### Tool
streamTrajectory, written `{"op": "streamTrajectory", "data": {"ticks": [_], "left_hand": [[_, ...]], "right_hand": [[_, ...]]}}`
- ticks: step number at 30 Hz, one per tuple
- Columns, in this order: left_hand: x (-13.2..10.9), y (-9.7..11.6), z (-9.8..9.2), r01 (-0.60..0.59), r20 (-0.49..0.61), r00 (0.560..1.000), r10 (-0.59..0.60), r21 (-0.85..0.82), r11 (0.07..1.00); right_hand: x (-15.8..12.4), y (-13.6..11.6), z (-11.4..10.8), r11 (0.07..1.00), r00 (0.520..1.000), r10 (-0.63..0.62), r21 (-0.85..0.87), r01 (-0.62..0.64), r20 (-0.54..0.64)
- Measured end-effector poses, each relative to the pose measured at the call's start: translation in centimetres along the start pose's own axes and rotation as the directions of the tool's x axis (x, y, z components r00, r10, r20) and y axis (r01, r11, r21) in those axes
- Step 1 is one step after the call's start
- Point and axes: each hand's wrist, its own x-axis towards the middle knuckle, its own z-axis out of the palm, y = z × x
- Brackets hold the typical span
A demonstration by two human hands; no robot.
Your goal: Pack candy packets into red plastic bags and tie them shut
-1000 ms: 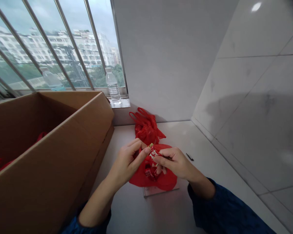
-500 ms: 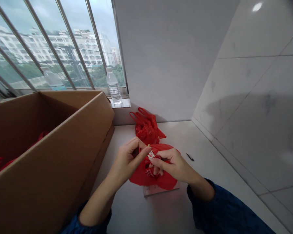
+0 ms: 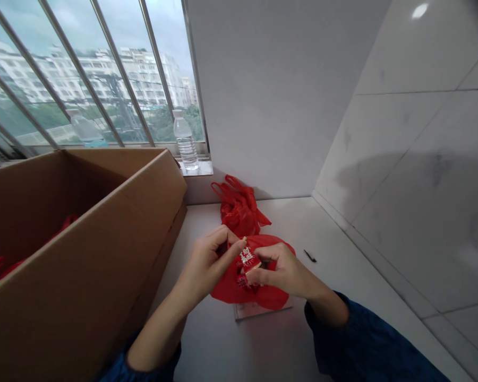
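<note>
Between my hands is a small red packet [image 3: 248, 257] with white characters and a gold edge. My left hand [image 3: 212, 253] pinches its upper left end between thumb and fingers. My right hand [image 3: 281, 265] is closed on its lower right edge. Beneath my hands a red plastic bag [image 3: 227, 289] is spread out, and another red piece with pale print [image 3: 242, 280] shows just below the packet. The bag lies over a flat pinkish booklet or box [image 3: 258, 311], mostly covered.
A large open cardboard box [image 3: 103, 223] with red material [image 3: 0, 270] inside stands at left. Behind my hands lies a bunched red plastic bag [image 3: 241, 207] against the wall. A clear bottle [image 3: 185, 140] stands on the sill. A small black object [image 3: 309, 256] lies at right.
My right fingers have shifted on the red packet, and more of its printed face and gold edge now shows. My left hand is nearly still.
</note>
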Motion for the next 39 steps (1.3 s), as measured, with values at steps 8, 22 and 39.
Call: {"op": "streamTrajectory", "data": {"ticks": [8, 22, 39], "left_hand": [[0.0, -0.3, 0.2, 0.013, 0.031, 0.999, -0.014, 0.016, 1.0], [0.0, 0.3, 0.2, -0.065, -0.022, 0.997, 0.068, 0.107, 0.992], [-0.1, 0.4, 0.3, -0.04, -0.045, 0.998, 0.042, 0.05, 0.998]], "right_hand": [[0.0, 0.3, 0.0, 0.999, 1.0, -0.009, 0.035, 0.01, -0.024], [-0.2, -0.5, -0.1, 0.997, 0.986, -0.034, -0.079, 0.021, -0.162], [-0.2, -0.4, -0.7, 1.0, 1.0, 0.009, -0.029, -0.009, -0.03]]}}
